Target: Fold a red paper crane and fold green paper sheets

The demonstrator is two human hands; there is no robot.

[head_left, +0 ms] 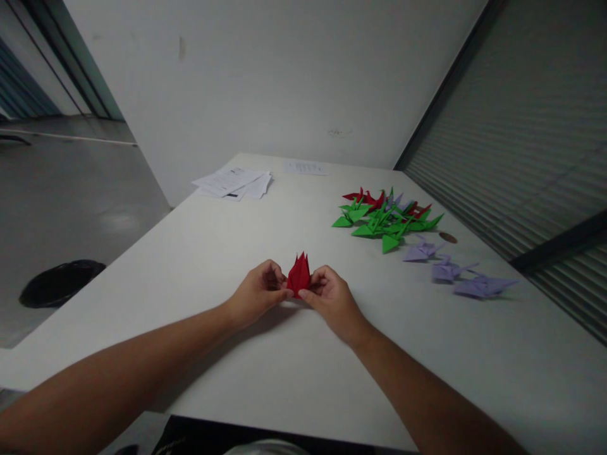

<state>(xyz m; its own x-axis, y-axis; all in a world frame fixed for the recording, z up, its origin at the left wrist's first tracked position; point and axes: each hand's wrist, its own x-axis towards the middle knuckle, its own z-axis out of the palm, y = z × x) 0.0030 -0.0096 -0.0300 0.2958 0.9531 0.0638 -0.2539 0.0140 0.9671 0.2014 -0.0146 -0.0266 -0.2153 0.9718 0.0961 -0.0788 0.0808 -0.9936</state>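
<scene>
A red folded origami paper [298, 275] is held upright just above the white table, its narrow points facing up. My left hand [262, 291] pinches its left lower edge between thumb and fingers. On the opposite edge, my right hand [333, 299] grips it the same way, thumb in front. Both thumbs press near the bottom of the paper, and some fingertips are hidden behind it.
Green paper cranes [379, 222] lie in a pile with red cranes [374, 200] at the right. Nearer are several lilac cranes [446, 270] and a brown oval object [448, 237]. Printed sheets [232, 182] lie at the far left of the white table [199, 253]. A black bin [61, 283] stands on the floor.
</scene>
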